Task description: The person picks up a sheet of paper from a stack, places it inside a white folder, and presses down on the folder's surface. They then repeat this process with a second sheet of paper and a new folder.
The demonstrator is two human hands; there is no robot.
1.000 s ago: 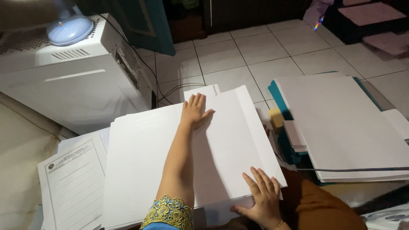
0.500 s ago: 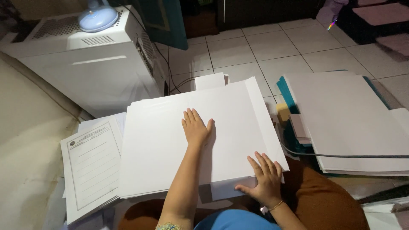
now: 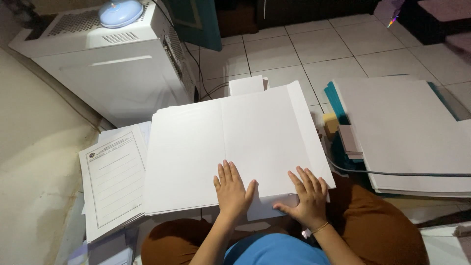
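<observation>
The left hand (image 3: 232,192) lies flat, fingers spread, palm down on the near edge of the white paper stack (image 3: 230,147) — holding nothing, only pressing. The right hand (image 3: 306,196) rests likewise, fingers splayed, on the stack's near right corner. The stack is broad, blank and slightly fanned, lying across the person's lap. Left of the stack lies a printed form (image 3: 114,181); beyond the stack stands a white machine (image 3: 108,73); right of the stack, another paper pile (image 3: 407,132).

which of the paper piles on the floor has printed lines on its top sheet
The stack of forms at the left, beside the left hand. Its top sheet shows a ruled printed form; the big middle stack and the right stack are blank white.
</observation>
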